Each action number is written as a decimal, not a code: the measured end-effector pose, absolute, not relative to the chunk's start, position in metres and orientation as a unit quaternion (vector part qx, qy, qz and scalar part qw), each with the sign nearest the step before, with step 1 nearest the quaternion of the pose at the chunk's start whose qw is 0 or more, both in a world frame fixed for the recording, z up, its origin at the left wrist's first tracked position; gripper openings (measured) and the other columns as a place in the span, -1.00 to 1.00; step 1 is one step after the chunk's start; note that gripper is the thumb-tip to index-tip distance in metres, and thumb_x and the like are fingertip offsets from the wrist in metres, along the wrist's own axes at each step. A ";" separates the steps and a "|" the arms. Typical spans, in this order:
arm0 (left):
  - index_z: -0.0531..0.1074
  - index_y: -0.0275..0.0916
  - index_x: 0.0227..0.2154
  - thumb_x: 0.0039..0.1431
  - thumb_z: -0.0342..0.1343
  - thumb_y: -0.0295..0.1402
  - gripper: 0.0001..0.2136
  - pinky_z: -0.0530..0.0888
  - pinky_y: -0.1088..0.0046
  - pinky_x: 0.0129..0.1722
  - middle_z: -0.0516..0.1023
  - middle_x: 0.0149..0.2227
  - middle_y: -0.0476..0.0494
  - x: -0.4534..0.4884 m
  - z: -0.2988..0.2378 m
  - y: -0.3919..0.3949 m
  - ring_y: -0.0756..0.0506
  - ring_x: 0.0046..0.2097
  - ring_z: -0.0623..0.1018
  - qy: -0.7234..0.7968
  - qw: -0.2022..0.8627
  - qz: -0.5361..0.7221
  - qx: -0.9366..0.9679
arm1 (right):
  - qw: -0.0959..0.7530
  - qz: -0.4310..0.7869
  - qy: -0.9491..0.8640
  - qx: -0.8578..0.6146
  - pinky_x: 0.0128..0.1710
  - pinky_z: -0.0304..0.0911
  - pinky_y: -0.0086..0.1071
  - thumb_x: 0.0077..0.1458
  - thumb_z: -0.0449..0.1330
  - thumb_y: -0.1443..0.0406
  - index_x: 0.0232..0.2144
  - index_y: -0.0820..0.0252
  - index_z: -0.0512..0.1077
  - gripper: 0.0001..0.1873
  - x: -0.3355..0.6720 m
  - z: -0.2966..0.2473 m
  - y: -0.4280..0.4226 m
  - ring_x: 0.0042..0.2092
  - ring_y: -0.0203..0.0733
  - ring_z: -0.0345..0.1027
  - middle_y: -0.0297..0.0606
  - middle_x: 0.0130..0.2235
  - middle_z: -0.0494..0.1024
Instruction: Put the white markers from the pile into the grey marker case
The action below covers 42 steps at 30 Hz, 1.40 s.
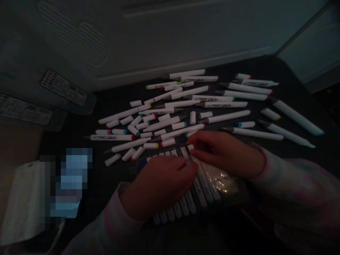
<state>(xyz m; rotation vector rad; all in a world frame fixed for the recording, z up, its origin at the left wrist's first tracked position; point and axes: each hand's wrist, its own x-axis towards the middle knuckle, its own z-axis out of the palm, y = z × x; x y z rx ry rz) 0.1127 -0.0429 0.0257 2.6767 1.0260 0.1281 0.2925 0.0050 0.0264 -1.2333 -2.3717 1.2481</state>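
Observation:
A clear plastic marker case (225, 185) lies at the lower middle, holding a row of white markers (177, 209). My left hand (162, 184) reaches across the case, fingers curled together on a white marker (184, 153) in the row. My right hand (223, 150) comes in from the right, thumb and fingers closed around the upper end of a neighbouring marker (191, 148). The left hand covers the middle of the row. In the dim light the marker caps and the fingertips are hard to make out.
Loose white markers (228, 117) and several caps (192, 117) are strewn over the dark tabletop (111, 194) beyond the case. A phone with a blurred screen (73, 180) and a white sheet (23, 202) are at the left. Plastic packaging with a colour label (63, 86) stands behind.

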 end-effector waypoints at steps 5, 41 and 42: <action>0.38 -0.19 -0.35 0.16 -0.12 -0.37 -0.83 0.21 0.43 -0.52 0.38 -0.46 0.01 0.111 0.026 -0.041 0.00 -0.43 0.37 0.328 0.165 0.047 0.929 | 0.111 0.387 -0.817 -0.413 -0.42 0.14 -0.48 0.00 0.07 0.37 -0.32 0.24 0.35 -0.86 0.292 0.026 0.005 -0.42 -0.36 0.28 -0.33 -0.42 0.43; 0.39 -0.13 -0.17 0.17 -0.12 -0.28 -0.76 0.26 0.32 -0.31 0.42 -0.37 -0.07 0.116 0.022 -0.043 -0.09 -0.26 0.33 0.285 0.189 0.037 0.939 | 0.021 0.317 -0.840 -0.439 -0.43 0.11 -0.44 0.02 0.06 0.30 -0.24 0.25 0.38 -0.77 0.304 0.035 0.013 -0.44 -0.30 0.31 -0.32 -0.44 0.49; 0.38 -0.12 -0.17 0.17 -0.12 -0.28 -0.76 0.26 0.31 -0.29 0.42 -0.35 -0.08 0.116 0.022 -0.043 -0.09 -0.25 0.33 0.286 0.192 0.029 0.938 | 0.022 0.314 -0.843 -0.436 -0.43 0.11 -0.44 0.02 0.07 0.30 -0.22 0.24 0.37 -0.76 0.305 0.035 0.013 -0.44 -0.30 0.31 -0.32 -0.44 0.49</action>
